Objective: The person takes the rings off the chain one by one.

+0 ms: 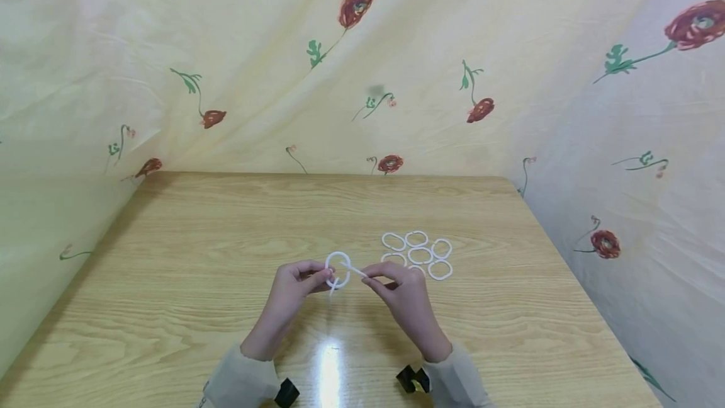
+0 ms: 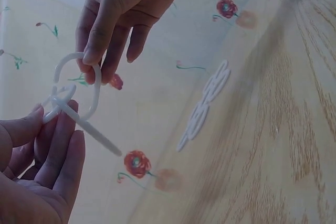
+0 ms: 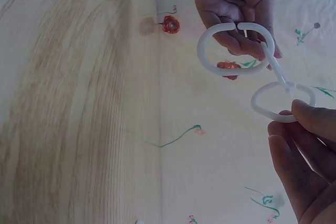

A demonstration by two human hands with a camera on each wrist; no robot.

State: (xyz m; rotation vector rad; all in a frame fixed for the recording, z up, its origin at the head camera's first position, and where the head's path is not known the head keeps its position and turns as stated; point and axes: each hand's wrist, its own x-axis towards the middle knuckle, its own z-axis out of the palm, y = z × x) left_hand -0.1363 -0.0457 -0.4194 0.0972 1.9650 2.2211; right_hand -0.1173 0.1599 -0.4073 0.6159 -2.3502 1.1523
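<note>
Between the two hands, white oval plastic links with small gaps are hooked together. My left hand (image 1: 294, 285) pinches the joined links (image 1: 338, 254) between thumb and fingers. From the right, my right hand (image 1: 404, 291) pinches the edge of another link (image 1: 357, 271), whose far end meets the left-hand links. In the left wrist view this right-hand link (image 2: 98, 85) hangs from the fingertips and crosses the others, while one link (image 2: 100, 139) sticks out downward. The right wrist view shows a link (image 3: 200, 51) with a narrow gap at its top, below the left fingers.
Several loose white links (image 1: 420, 248) lie flat in a cluster on the wooden table (image 1: 226, 219), just beyond the right hand. Flower-patterned cloth (image 1: 255, 99) surrounds the table at the back and sides. Black wrist gear (image 1: 287, 393) sits at the left sleeve.
</note>
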